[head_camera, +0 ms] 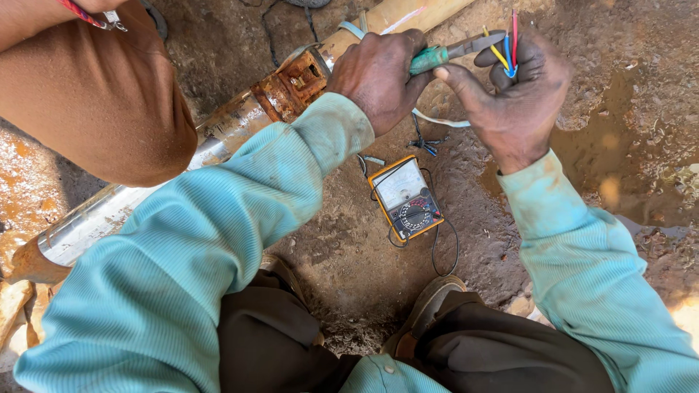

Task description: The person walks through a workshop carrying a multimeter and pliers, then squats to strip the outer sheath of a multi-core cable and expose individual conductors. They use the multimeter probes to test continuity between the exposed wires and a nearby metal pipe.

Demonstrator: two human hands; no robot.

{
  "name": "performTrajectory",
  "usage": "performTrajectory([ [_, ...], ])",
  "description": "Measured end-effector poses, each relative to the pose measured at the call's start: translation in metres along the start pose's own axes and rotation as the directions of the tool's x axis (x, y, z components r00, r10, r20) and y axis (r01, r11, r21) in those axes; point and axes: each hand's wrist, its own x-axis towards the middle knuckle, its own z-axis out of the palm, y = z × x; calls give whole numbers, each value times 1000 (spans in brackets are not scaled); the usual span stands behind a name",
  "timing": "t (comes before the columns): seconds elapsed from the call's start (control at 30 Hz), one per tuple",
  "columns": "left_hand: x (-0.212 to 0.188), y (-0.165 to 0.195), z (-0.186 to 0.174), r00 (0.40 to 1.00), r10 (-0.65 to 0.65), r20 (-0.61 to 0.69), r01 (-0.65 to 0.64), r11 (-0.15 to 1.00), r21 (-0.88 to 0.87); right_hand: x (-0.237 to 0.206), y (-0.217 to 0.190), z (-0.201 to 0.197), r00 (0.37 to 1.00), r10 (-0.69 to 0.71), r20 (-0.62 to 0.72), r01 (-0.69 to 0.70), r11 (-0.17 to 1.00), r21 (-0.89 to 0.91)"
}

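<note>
The left hand is wrapped around the green handle of a pair of pliers, fingers clamped tight on the grip, with the grey metal nose of the tool pointing right toward a small bunch of coloured wires. The right hand holds those wires, its fingers closed around them so that yellow, blue and red ends stick up above the fist; the plier tip sits just beside the yellow one, touching or nearly so. A pale flat cable curves down from between the two hands. Below them, on the wet brown ground, lies an analogue meter in a yellow case, face up, with its black leads looping around it and a small cluster of clips near its upper edge. Behind the left hand a long metal cylinder with a rusty flange lies slantwise across the ground. Another person's bent limb in brown fills the upper left corner. Both forearms wear pale teal sleeves, and two worn shoes show at the bottom.
</note>
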Motion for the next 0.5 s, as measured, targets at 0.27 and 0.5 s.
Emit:
performTrajectory([
  [0.27, 2, 5, 17, 978, -207, -17, 200, 960, -197, 16, 3, 6, 996, 86, -3, -85, 993, 79],
  [0.5, 5, -26, 48, 969, -241, -51, 234, 965, -116, 26, -10, 20, 997, -79, 12, 78, 995, 61],
])
